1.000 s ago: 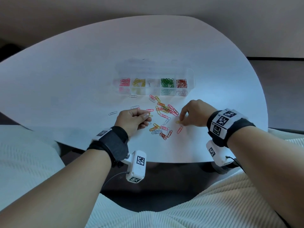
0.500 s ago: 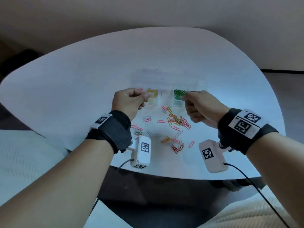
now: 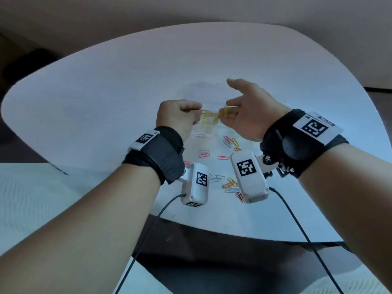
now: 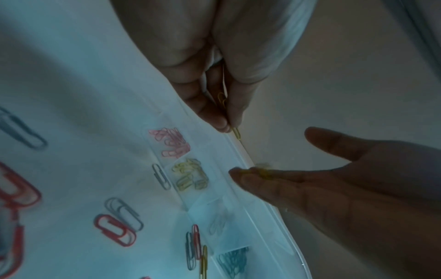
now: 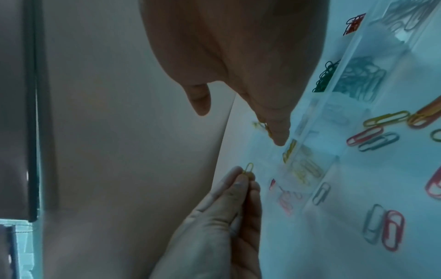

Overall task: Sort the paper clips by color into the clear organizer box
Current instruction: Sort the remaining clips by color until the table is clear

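Note:
The clear organizer box (image 4: 241, 151) lies on the white table (image 3: 106, 98), largely hidden behind my hands in the head view. Its compartments hold pink clips (image 4: 171, 143), yellow clips (image 4: 190, 175), silver clips (image 4: 218, 223) and green clips (image 5: 324, 77). My left hand (image 3: 198, 110) hovers over the box's left part and pinches a yellow paper clip (image 4: 236, 132) between thumb and forefinger. My right hand (image 3: 226, 98) is spread open over the yellow compartment, thumb raised. A blurred yellow clip (image 4: 262, 171) sits at its fingertips (image 5: 280, 136).
Loose clips (image 3: 228, 142) in pink, orange, yellow, silver and red are scattered on the table between the box and its near edge, partly under the wrist cameras (image 3: 248, 177). One clip (image 3: 169, 238) lies on the dark floor below the table edge.
Both hands rose from the loose pile and moved forward over the box. The right hand, curled a second ago, has spread open. The left hand keeps its pinch.

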{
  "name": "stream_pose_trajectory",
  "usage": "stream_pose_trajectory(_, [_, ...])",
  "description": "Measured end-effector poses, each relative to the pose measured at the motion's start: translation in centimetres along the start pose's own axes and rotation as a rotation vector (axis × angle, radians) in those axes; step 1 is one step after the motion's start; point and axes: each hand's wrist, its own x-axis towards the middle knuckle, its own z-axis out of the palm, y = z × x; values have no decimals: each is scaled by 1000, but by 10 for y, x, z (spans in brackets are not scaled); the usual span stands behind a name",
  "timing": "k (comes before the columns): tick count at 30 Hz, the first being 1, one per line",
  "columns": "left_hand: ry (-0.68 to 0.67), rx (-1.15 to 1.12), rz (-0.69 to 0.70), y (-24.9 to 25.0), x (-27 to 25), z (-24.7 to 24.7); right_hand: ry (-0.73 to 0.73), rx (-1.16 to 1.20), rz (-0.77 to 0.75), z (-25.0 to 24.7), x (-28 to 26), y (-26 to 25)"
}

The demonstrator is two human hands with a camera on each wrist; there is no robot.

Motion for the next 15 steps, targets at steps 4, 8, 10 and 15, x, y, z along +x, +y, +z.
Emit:
stream_pose_trajectory(4, [9, -9, 25, 6, 6, 5, -50, -14, 5, -1, -3, 4])
stream_pose_trajectory(8, [-1, 86, 63, 11, 12, 15, 7, -41, -67, -10, -17, 3])
stream_pose_trajectory(10, [-73, 219, 72, 12, 10, 17, 49, -102, -103, -20, -27, 6])
stream_pose_trajectory(15, [-208, 415, 149, 25, -12, 6, 71, -253, -157, -51, -64, 17])
